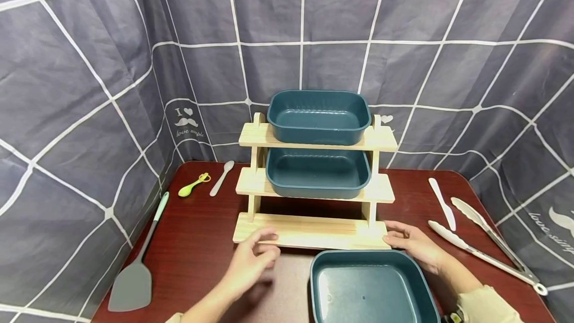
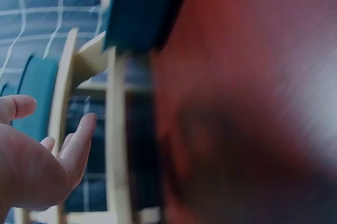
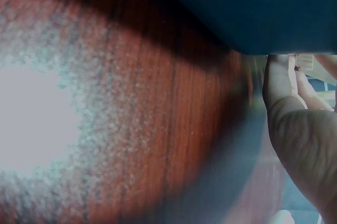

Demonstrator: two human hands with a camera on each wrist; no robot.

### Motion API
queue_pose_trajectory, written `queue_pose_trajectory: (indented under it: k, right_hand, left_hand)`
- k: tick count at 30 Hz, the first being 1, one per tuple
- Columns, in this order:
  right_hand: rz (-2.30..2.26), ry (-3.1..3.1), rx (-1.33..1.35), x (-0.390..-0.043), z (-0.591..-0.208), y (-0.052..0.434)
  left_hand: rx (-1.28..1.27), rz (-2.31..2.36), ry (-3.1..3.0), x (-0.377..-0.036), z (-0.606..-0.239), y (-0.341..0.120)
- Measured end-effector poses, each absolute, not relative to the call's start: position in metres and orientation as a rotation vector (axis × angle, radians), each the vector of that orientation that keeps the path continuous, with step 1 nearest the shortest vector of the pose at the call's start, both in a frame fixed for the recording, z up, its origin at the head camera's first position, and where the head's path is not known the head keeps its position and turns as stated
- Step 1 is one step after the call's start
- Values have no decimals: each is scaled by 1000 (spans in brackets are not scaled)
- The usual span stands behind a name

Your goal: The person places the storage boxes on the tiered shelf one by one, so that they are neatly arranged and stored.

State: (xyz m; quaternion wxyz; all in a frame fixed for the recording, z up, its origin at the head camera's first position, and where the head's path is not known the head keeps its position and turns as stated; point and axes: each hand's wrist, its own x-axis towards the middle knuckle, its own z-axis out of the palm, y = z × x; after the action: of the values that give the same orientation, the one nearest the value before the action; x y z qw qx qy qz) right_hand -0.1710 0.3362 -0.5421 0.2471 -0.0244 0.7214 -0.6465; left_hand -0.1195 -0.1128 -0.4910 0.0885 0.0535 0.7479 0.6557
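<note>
A three-tier pale wooden rack (image 1: 309,231) stands on the table. One dark teal bin (image 1: 316,136) sits on its top shelf, and a second teal bin (image 1: 318,191) sits on the middle shelf. On the table in front of the rack lies a third teal bin (image 1: 365,256), partly cut off by the frame. My left hand (image 1: 251,263) is near the left front of the bottom shelf, fingers loosely bent and holding nothing. At that shelf's right end, my right hand (image 1: 419,247) touches the wood with extended fingers, beside the front bin.
To the left lie a grey spatula (image 1: 131,285), a green spoon (image 1: 192,187) and a white spoon (image 1: 221,179). A white knife (image 1: 443,204) and a pair of tongs (image 1: 498,250) are on the right. A grey checked curtain (image 1: 336,19) surrounds the reddish-brown table (image 1: 193,243).
</note>
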Motion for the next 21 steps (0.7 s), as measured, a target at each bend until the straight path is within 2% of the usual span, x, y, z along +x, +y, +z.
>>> queue_pose_trajectory:
  k: [10, 21]
  right_hand:
    - [-1789, 1945, -95, -171, -545, 337]
    - [-1776, 1981, -87, -171, -544, 338]
  left_hand:
    - [221, 1826, 2162, -89, -521, -81]
    - [174, 1786, 2061, -75, -538, -46]
